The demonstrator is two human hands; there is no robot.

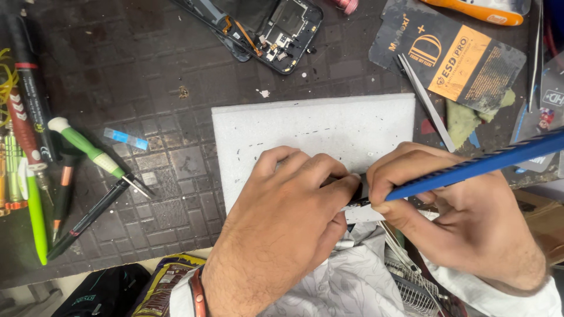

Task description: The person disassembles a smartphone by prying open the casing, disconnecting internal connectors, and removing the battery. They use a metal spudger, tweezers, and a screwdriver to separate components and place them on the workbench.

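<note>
Item under work: hidden beneath both hands at frame centre, unidentifiable. Left hand (282,229): fingers curled tight, pressing onto one white foam pad (311,126). Right hand (464,217): fingers closed around one blue screwdriver (476,167), tip concealed. One opened phone (264,26), top centre, cut off. Two tweezers (426,103), right.

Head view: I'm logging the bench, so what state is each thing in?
Left hand: closed over a small hidden item.
Right hand: gripping the blue tool.
Blue tool: held, tip at the left hand.
Phone: back off, insides exposed.
Foam pad: flat, under both hands.
Tweezers: lying unused.
</note>
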